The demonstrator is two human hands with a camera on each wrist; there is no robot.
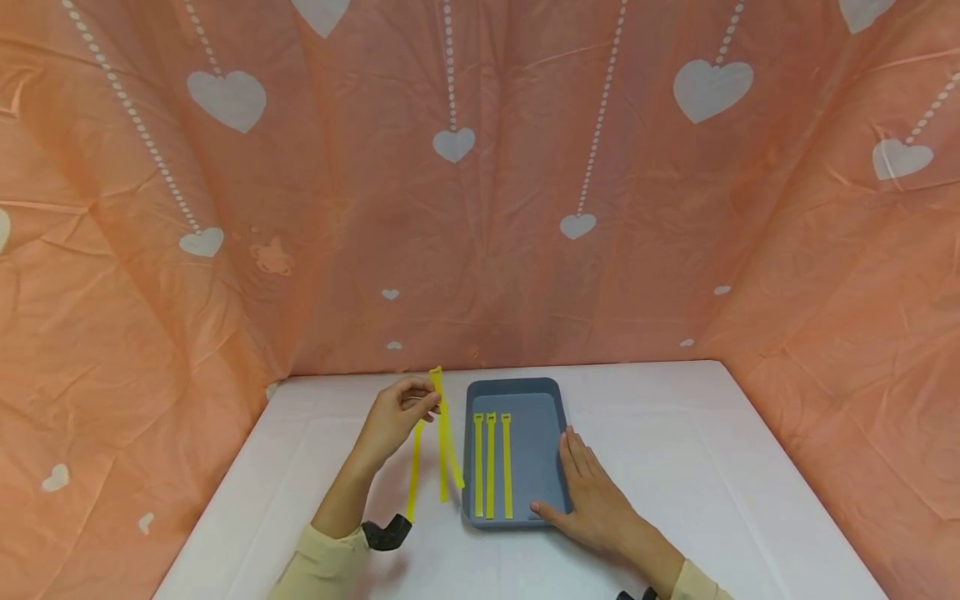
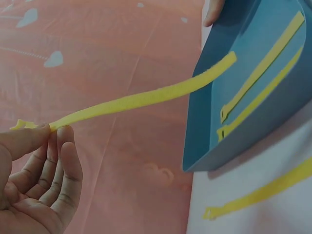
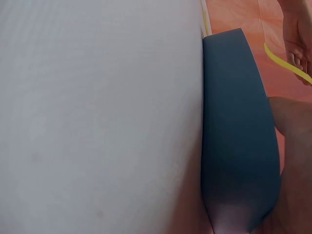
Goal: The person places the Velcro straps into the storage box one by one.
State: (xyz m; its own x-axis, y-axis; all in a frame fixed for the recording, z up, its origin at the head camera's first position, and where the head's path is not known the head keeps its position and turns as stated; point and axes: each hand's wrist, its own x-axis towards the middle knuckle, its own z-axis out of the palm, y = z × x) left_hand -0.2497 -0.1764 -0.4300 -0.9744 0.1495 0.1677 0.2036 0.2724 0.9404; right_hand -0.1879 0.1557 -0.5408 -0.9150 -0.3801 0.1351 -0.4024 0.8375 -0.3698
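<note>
My left hand [image 1: 393, 421] pinches a yellow hook-and-loop cable tie [image 2: 146, 100] between thumb and fingertips, close to its slotted head. The tie's long tail hangs down in a curve toward the left side of a blue-grey tray [image 1: 542, 467]. Inside the tray, three yellow ties [image 1: 491, 467] lie side by side in its left half, slotted heads at the far end. My right hand [image 1: 600, 504] rests against the tray's right side, fingers straight along the rim and thumb reaching over the near right corner. The tray's outer wall [image 3: 239, 126] fills much of the right wrist view.
Left of the tray, another yellow tie [image 1: 414, 475] lies on the white tabletop [image 1: 675, 433], with one more next to the tray. An orange curtain [image 1: 510, 275] with white hearts encloses the table at the back and sides.
</note>
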